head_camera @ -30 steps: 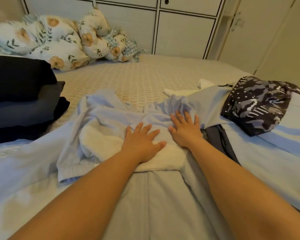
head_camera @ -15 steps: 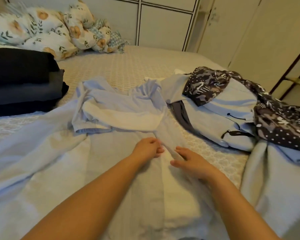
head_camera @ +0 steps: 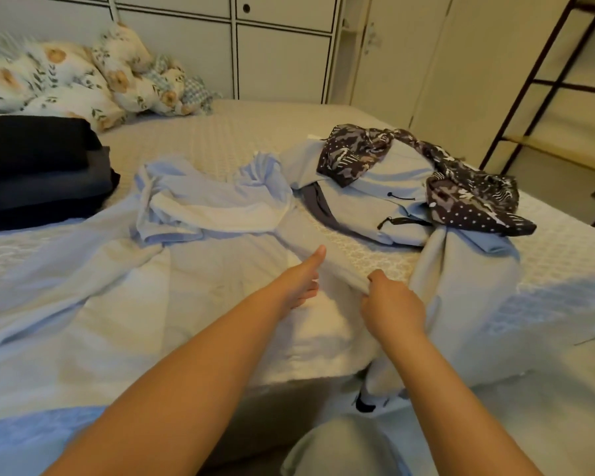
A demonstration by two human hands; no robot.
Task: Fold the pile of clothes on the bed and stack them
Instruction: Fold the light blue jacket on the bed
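Observation:
A large light-blue garment [head_camera: 124, 286] lies spread over the near half of the bed [head_camera: 227, 132], its top bunched up. My right hand [head_camera: 390, 304] pinches the garment's right edge, fingers curled round the fabric. My left hand [head_camera: 304, 280] rests on the cloth beside it, thumb stretched forward and fingers tucked underneath. To the right lies a pile of unfolded clothes [head_camera: 375, 201]: pale blue pieces with a dark patterned garment [head_camera: 468, 194] draped on top. A stack of folded dark clothes [head_camera: 38, 170] sits at the left.
Floral pillows [head_camera: 69, 77] lie at the head of the bed, in front of white cupboard doors [head_camera: 282, 60]. A dark metal rack [head_camera: 547, 84] stands to the right of the bed. My knee [head_camera: 340, 448] shows at the bottom edge.
Both hands left the bunched top of the blue garment and drew back toward me. The right hand took hold of the garment's right edge; the left thumb now points forward.

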